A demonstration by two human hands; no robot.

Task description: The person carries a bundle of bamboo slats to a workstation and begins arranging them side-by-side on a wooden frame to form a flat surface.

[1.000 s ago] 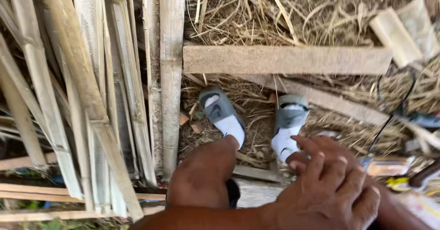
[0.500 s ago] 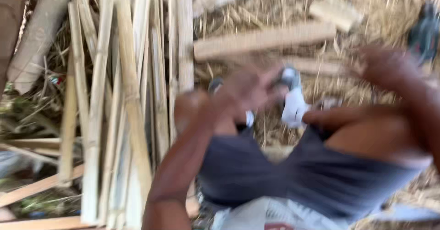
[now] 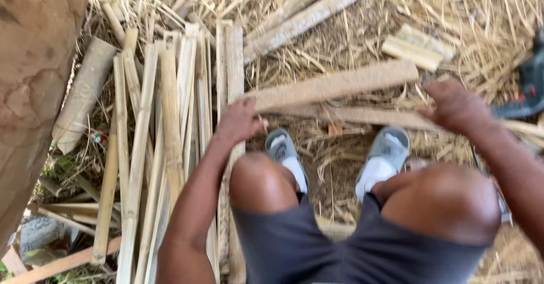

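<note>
Since a second ago the view has swung left and both hands, then together at the knees, have been spread apart. The left hand [image 3: 238, 121], fingers loosely curled and gripping nothing, is now laid at the near end of the flat pale wooden plank [image 3: 334, 84]. The plank's long axis runs left to right, rising slightly rightward, on straw ahead of the grey sandals [image 3: 286, 154]. The right hand [image 3: 456, 105] is blurred; its grip cannot be told.
</note>
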